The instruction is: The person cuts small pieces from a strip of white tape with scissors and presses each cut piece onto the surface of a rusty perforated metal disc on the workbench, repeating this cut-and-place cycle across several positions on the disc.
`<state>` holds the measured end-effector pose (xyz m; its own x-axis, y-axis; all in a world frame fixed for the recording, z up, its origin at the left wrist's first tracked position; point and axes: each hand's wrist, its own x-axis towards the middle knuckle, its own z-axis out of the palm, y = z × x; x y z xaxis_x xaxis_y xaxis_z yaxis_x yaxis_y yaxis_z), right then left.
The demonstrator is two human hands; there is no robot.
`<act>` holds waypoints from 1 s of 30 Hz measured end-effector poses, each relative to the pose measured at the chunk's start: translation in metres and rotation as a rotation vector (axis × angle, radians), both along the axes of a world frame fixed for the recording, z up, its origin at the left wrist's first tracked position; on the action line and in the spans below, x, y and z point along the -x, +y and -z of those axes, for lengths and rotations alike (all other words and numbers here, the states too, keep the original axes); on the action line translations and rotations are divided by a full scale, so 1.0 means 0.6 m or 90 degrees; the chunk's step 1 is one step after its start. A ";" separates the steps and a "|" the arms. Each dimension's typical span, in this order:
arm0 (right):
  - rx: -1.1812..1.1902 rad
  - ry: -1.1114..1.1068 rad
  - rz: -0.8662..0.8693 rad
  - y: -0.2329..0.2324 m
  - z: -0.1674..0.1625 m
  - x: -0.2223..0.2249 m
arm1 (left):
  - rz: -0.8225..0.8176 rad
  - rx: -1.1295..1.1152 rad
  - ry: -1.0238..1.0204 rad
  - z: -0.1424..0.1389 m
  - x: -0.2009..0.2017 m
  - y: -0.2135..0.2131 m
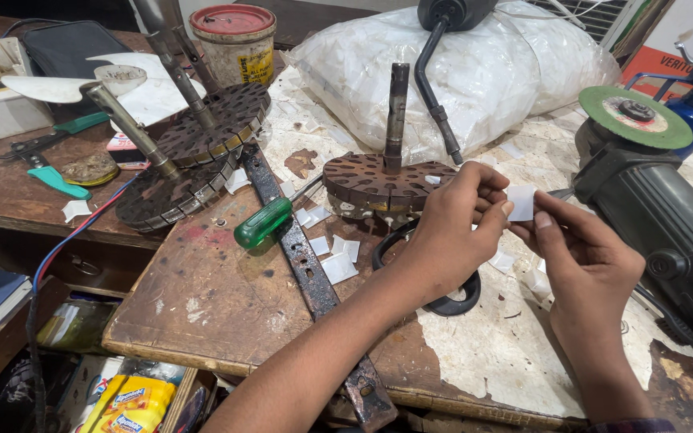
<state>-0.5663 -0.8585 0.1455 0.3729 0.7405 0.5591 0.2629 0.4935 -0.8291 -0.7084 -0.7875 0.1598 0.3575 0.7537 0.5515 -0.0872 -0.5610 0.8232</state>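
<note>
Both the left hand (451, 232) and the right hand (583, 248) pinch one small white paper slip (520, 202); fingers hide its lower edge above the desk (226, 305).

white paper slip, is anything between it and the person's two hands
Nothing visible. The white paper slip is pinched directly by the left hand and the right hand, held in the air above the worn table.
</note>
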 end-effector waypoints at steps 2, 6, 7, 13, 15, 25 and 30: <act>0.002 0.000 -0.012 -0.001 0.002 0.001 | 0.002 -0.002 0.007 -0.001 0.002 -0.001; 0.016 -0.020 -0.014 -0.001 0.005 0.001 | 0.009 0.006 0.014 -0.004 0.007 -0.003; 0.015 -0.031 -0.015 -0.001 0.006 0.001 | 0.013 0.011 0.023 -0.005 0.009 -0.004; 0.032 -0.066 -0.001 0.000 0.010 0.005 | 0.014 -0.010 0.021 -0.004 0.014 -0.006; 0.021 -0.077 -0.004 0.000 0.009 0.008 | 0.014 -0.030 0.014 -0.001 0.016 -0.006; 0.024 -0.076 0.043 -0.009 0.012 0.012 | 0.041 -0.001 -0.015 0.012 0.014 -0.006; 0.013 -0.065 0.041 -0.012 0.016 0.005 | 0.059 -0.025 -0.009 0.012 0.017 -0.007</act>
<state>-0.5690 -0.8658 0.1356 0.3620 0.7279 0.5824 0.3778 0.4566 -0.8055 -0.7185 -0.7916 0.1525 0.4164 0.6951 0.5861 -0.1520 -0.5824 0.7986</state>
